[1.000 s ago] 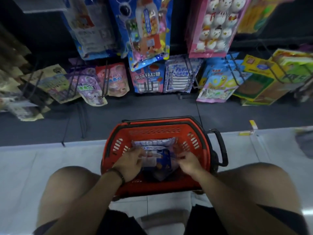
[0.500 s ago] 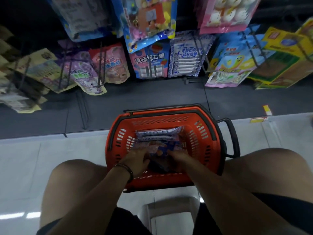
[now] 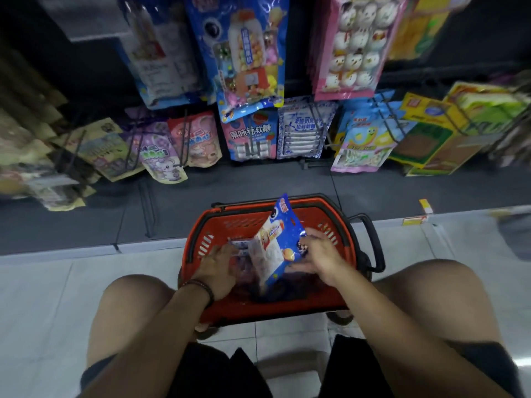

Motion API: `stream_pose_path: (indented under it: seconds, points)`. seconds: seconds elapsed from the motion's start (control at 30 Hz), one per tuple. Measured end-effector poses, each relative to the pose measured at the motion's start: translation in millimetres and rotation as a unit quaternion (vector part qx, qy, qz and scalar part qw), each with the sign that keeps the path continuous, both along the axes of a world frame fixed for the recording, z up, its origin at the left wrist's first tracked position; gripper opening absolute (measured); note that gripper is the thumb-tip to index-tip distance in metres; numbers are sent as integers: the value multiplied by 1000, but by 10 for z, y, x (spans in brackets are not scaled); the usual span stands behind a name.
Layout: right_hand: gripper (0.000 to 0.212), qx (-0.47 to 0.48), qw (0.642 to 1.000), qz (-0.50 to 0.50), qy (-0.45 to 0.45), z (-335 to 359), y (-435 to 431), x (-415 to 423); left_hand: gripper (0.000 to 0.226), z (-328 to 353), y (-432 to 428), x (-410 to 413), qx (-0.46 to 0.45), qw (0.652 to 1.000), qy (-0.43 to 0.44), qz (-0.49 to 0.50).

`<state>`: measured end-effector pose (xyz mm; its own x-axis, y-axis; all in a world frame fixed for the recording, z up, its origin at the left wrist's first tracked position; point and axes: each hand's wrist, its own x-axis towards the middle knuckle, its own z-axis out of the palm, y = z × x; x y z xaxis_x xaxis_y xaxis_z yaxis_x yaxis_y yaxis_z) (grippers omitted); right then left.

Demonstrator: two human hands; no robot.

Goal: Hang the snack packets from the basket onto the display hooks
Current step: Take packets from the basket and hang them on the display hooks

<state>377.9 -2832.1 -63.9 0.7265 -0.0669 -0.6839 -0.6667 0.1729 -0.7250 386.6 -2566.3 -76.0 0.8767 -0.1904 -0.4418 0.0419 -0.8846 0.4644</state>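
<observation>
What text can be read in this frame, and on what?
"果味…软糖" (middle character unclear): pink-and-blue packet on the display.
"老酸奶风味 拉丝软糖": white-and-blue packet beside it.
Print on the blue packet in the right hand, and everything else, is too blurred.

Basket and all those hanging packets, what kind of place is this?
Probably a shop's snack aisle: rows of packets hang on wire hooks, and a red shopping basket stands in front.
</observation>
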Motion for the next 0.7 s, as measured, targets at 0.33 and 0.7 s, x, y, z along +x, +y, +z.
stream_pose_path:
  seconds: [0.33,0.7]
  points:
    - [31,61,985,-61,-152,648,-310,-503,71,531,84,-271,-302,950,76,16]
    - [30,72,987,63,-128,514,74,-775,40,642,5,-489,-465,855,39,227]
